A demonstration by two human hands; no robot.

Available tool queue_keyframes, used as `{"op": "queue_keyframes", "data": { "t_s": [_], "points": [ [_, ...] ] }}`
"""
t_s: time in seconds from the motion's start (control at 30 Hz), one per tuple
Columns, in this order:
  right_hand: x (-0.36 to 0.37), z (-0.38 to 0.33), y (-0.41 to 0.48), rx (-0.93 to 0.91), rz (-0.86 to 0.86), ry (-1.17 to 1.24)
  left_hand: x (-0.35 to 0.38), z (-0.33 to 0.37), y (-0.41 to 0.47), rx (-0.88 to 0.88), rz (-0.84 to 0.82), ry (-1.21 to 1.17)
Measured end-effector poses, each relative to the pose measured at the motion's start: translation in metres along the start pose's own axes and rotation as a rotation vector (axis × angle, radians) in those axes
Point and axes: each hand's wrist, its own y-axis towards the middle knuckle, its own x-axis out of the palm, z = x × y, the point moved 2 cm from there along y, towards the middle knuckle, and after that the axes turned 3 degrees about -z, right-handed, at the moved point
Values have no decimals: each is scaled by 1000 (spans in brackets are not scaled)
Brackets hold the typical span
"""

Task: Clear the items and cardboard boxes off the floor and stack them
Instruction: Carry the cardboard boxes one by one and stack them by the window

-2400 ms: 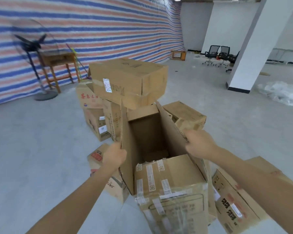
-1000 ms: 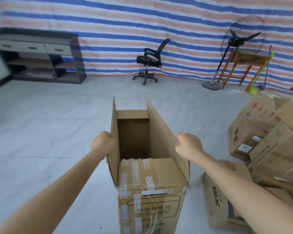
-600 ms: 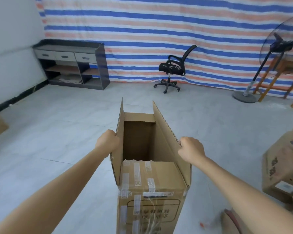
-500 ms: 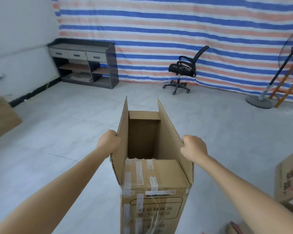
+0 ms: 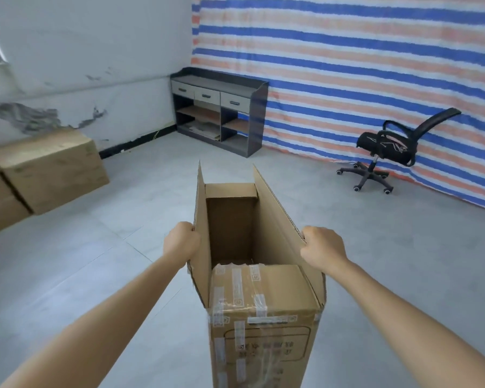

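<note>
Over the floor (image 5: pixel 67 261), your left hand (image 5: pixel 181 242) and right hand (image 5: pixel 321 249) each clench the open box (image 5: pixel 263 312) by a flap: carry step, likely; next, onto the stacked boxes (image 5: pixel 51 169)

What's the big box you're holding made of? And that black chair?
The open box looks like matte brown corrugated cardboard: ridges show along its flap edges, glossy clear tape on top. The chair seems black mesh or fabric on plastic, though that's uncertain.
</note>
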Motion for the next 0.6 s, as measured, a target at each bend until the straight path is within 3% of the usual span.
{"op": "queue_keyframes", "data": {
  "t_s": [0.3, 0.6],
  "points": [
    [-13, -51, 199, -172, -4, -12, -39, 2, 152, -137, 79, -101],
    [-3, -78, 360, -301, -6, 67, -64, 23, 260, -222, 227, -50]
  ]
}}
